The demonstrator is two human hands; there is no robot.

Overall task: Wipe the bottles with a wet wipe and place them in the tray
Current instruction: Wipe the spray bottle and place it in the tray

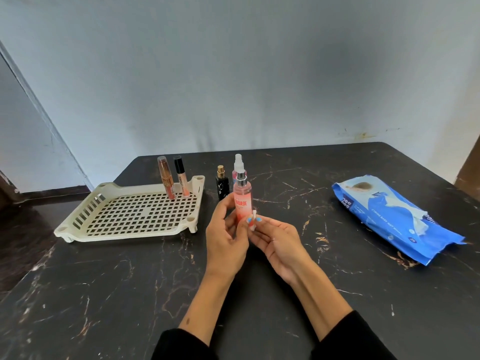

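My left hand (225, 229) holds a pink-orange spray bottle (242, 201) upright above the table. My right hand (275, 239) presses a small folded white wet wipe (254, 220) against the bottle's lower right side. Behind it stand a second pink spray bottle (238, 165) with a clear cap and a small black perfume bottle (222, 187) with a gold top. The cream perforated tray (130, 231) lies to the left. Two slim cosmetic tubes (166, 178), (181, 175) stand upright at its far right corner.
A blue pack of wet wipes (397, 216) lies at the right of the dark marble-patterned table (104, 294), its flap open with a wipe poking out. A pale wall rises behind the table's far edge. Black sleeves cover both forearms near the bottom.
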